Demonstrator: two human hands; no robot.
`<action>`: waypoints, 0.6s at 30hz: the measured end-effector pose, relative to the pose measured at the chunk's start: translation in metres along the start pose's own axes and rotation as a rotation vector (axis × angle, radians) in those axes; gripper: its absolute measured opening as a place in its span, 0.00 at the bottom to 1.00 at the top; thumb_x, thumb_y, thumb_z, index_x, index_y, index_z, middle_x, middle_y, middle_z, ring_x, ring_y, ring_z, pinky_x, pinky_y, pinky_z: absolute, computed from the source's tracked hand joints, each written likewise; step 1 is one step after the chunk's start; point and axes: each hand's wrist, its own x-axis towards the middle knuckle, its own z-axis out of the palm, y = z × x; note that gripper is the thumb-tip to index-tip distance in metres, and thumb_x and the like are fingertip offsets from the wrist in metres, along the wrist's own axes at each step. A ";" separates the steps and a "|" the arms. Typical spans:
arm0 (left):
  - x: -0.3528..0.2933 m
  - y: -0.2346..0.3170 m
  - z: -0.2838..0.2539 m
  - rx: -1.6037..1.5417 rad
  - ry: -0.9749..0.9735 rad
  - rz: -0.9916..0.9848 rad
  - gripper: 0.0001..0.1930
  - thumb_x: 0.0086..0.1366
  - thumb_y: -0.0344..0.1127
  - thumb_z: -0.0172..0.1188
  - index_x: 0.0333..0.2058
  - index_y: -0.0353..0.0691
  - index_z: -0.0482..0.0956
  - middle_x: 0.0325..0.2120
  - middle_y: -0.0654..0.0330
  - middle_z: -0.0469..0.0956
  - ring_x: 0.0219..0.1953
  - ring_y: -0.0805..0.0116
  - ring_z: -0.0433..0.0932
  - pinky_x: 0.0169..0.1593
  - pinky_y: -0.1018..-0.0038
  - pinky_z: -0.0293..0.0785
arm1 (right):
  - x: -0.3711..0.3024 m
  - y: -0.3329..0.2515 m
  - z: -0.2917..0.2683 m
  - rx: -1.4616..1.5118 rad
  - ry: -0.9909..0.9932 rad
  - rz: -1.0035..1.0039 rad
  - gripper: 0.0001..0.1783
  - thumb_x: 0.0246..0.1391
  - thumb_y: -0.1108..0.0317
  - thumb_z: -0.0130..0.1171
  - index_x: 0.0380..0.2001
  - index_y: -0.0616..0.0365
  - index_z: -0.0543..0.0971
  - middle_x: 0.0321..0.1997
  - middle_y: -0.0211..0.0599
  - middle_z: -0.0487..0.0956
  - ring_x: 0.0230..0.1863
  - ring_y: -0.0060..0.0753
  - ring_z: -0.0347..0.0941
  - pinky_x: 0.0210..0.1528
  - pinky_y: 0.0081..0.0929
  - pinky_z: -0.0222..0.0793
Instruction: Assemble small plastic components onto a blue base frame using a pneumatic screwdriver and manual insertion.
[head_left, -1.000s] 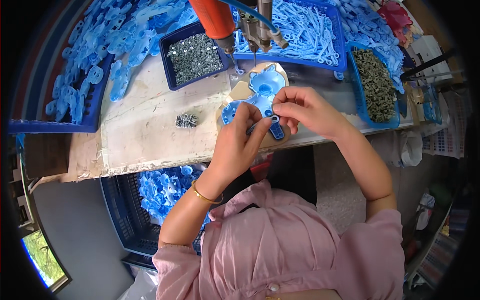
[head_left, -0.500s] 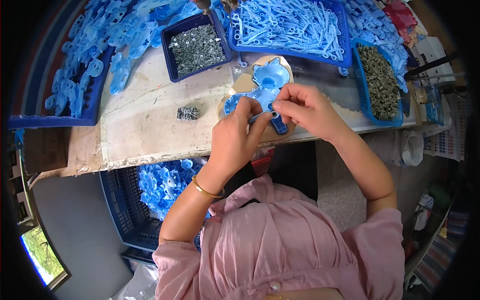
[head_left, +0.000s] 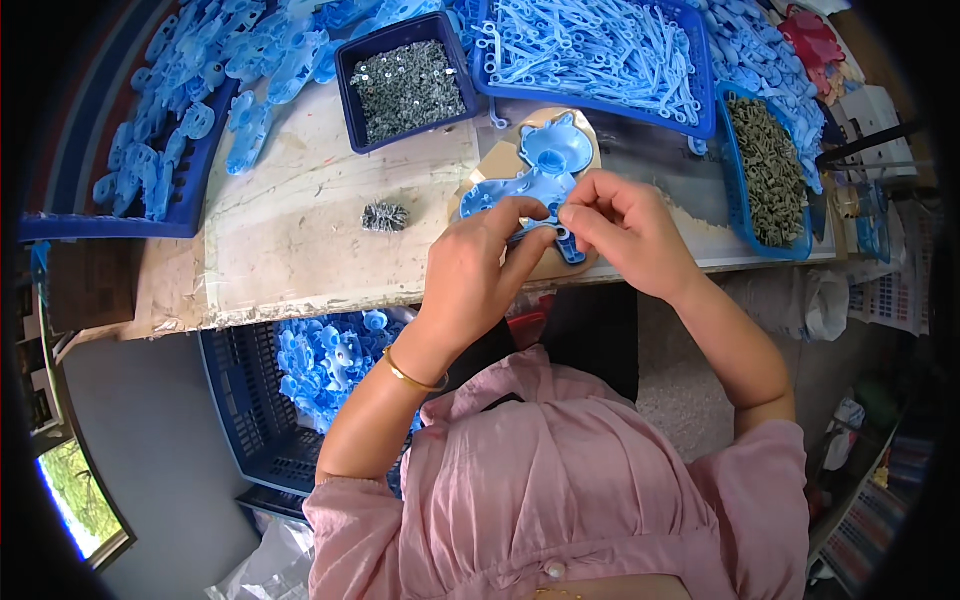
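A light-blue plastic animal-shaped half shell (head_left: 562,150), hollow side up, sits in a beige holder (head_left: 503,157) near the table's front edge. Over its lower part, my left hand (head_left: 468,262) pinches a thin blue plastic rod with a ringed end (head_left: 560,233) between thumb and forefinger. My right hand (head_left: 635,238) is closed just beside it, thumb and forefinger pressed together at the shell. Whatever those right fingertips hold is too small and covered to name. A bunch of small metal pins or screws (head_left: 384,217) lies on the table to the left.
Behind the shell stand a dark-blue bin of small metal parts (head_left: 408,92) and a blue tray of ringed rods (head_left: 590,62). A blue basket of grey-green pieces (head_left: 765,170) is at right. Blue shells pile up far left (head_left: 150,165) and in a crate (head_left: 240,400) below the table.
The view has shifted slightly, so the table items appear a little to the right. My left fingertips have spread a bit around the rod; my right hand stays pinched at the shell.
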 end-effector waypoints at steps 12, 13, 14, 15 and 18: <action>-0.005 0.006 -0.008 -0.112 -0.148 -0.136 0.08 0.69 0.34 0.63 0.41 0.35 0.80 0.25 0.56 0.79 0.25 0.68 0.75 0.32 0.72 0.71 | 0.002 -0.004 -0.015 0.085 -0.201 0.142 0.06 0.64 0.69 0.61 0.35 0.60 0.77 0.29 0.22 0.76 0.30 0.11 0.70 0.32 0.15 0.65; -0.005 0.005 -0.008 -0.112 -0.147 -0.137 0.08 0.69 0.34 0.63 0.41 0.35 0.80 0.25 0.56 0.79 0.25 0.68 0.75 0.32 0.72 0.71 | 0.003 -0.001 -0.014 0.085 -0.201 0.142 0.06 0.64 0.69 0.61 0.35 0.60 0.77 0.29 0.22 0.76 0.30 0.11 0.70 0.32 0.15 0.65; -0.005 0.003 -0.007 -0.158 -0.156 -0.145 0.09 0.70 0.34 0.62 0.42 0.34 0.79 0.25 0.57 0.78 0.25 0.70 0.73 0.32 0.73 0.70 | 0.004 0.004 -0.012 0.065 -0.196 0.078 0.05 0.64 0.69 0.62 0.36 0.59 0.77 0.30 0.22 0.76 0.31 0.11 0.70 0.33 0.14 0.65; -0.005 0.001 -0.007 -0.204 -0.165 -0.154 0.09 0.71 0.33 0.61 0.42 0.33 0.79 0.25 0.57 0.78 0.26 0.71 0.71 0.33 0.74 0.70 | 0.006 0.007 -0.011 0.044 -0.190 0.013 0.05 0.63 0.69 0.62 0.37 0.58 0.78 0.32 0.22 0.76 0.33 0.10 0.71 0.34 0.14 0.65; -0.002 0.000 -0.010 -0.206 -0.175 -0.162 0.09 0.71 0.32 0.62 0.43 0.33 0.80 0.28 0.56 0.80 0.27 0.68 0.74 0.34 0.73 0.71 | 0.006 0.001 -0.002 0.068 -0.084 -0.124 0.06 0.61 0.70 0.65 0.39 0.57 0.78 0.34 0.21 0.77 0.35 0.11 0.71 0.37 0.14 0.67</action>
